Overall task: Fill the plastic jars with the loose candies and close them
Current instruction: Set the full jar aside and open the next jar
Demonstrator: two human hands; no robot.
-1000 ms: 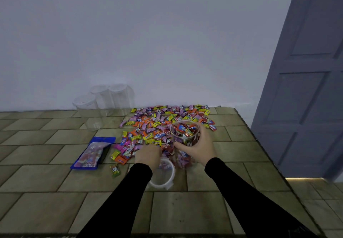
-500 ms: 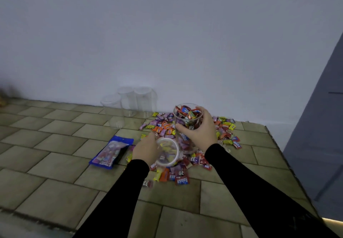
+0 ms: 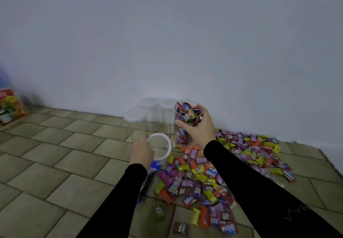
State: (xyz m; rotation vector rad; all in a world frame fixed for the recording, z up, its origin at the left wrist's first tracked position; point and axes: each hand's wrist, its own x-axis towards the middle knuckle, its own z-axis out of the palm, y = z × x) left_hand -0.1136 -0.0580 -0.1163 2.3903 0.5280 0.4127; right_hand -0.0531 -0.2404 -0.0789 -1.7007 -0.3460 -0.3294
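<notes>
My right hand (image 3: 199, 128) grips a clear plastic jar (image 3: 187, 115) that is full of wrapped candies and held above the floor. My left hand (image 3: 142, 151) holds a white round lid (image 3: 159, 146) by its edge, just left of and lower than the jar. Several loose candies (image 3: 213, 174) in purple, orange, yellow and red wrappers lie spread over the tiled floor beneath and to the right of my arms. Three empty clear jars (image 3: 151, 113) with lids stand against the wall behind the lid.
A blue candy bag (image 3: 153, 167) lies partly hidden under my left wrist. A red and blue package (image 3: 8, 104) stands at the far left by the wall. The white wall rises close behind the jars. Bare tiles (image 3: 55, 163) stretch to the left.
Both hands have risen from the floor, the right lifting the filled jar, the left lifting the lid. The view has swung to the left, so the door is out of sight.
</notes>
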